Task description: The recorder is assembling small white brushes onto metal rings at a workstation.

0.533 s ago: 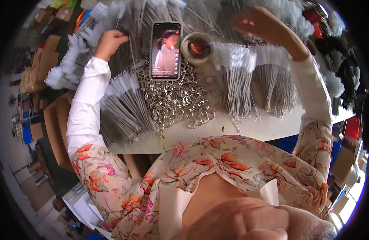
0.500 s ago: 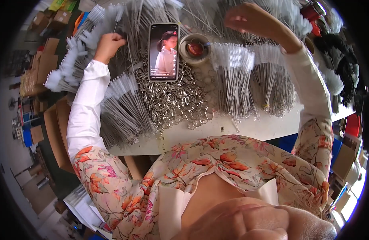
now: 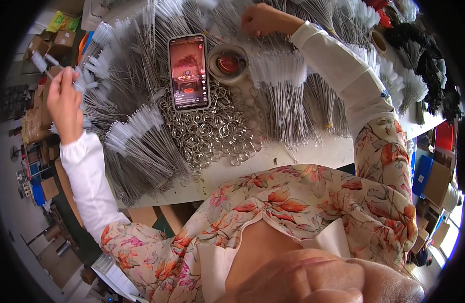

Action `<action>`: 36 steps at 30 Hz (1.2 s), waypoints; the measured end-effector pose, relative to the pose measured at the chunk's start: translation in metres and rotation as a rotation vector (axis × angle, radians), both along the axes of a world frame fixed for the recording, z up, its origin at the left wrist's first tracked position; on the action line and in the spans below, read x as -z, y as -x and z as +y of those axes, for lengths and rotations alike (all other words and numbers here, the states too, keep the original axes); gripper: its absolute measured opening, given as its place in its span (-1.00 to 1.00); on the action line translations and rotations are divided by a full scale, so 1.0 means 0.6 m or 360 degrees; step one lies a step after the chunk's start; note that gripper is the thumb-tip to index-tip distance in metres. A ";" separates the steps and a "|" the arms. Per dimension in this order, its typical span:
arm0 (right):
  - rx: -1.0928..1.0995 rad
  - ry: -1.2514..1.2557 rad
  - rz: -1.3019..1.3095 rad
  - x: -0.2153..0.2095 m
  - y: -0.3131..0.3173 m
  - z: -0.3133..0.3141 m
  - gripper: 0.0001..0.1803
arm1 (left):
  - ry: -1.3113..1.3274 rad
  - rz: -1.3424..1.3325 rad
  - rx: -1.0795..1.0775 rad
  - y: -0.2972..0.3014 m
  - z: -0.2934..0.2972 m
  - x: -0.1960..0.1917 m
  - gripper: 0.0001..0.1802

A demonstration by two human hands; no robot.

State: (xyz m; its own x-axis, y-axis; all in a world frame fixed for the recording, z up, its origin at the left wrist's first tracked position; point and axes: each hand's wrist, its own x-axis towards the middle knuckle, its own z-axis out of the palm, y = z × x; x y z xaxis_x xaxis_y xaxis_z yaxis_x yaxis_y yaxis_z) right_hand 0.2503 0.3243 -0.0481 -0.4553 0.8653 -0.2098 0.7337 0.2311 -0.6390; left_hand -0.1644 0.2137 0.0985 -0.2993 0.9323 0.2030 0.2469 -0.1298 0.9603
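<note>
My left hand is at the far left edge of the table, closed on a few thin wire brushes with white bristle tips, lifted off the heap. My right hand reaches to the far side of the table, fingers curled among the wire brushes there; whether it grips one is hidden. Between my arms lies a pile of metal split rings, with a phone resting on it, screen lit.
A roll of tape sits beside the phone. Bundles of white-tipped wire brushes cover the white table. Black brushes lie at the far right. Cardboard boxes stand on the floor at left.
My left hand has moved leftward and toward me, lifting a few brushes off the pile. My right hand has shifted left along the far side. The phone's picture has changed.
</note>
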 end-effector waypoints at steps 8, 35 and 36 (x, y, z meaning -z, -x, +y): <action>0.0352 0.0483 0.1166 -0.073 0.001 0.007 -0.76 | 0.0143 -0.0182 -0.0140 -0.027 -0.184 -0.027 -0.73; 0.1677 -0.1007 0.0460 0.004 -0.614 0.013 -0.67 | 0.0378 -0.0545 -0.0460 -0.024 -0.444 0.073 -0.60; 0.1638 -0.0775 0.0133 0.003 -0.593 0.006 -0.60 | 0.0377 -0.0536 -0.0480 -0.025 -0.450 0.071 -0.61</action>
State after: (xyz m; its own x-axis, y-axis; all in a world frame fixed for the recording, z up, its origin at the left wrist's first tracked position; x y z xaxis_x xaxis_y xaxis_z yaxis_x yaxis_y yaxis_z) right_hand 0.6060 0.3280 -0.0499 0.5202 0.8172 0.2480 0.6778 -0.2185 -0.7020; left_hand -0.1496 -0.0562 0.0561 -0.5748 0.8030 -0.1574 -0.0886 0.1302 0.9875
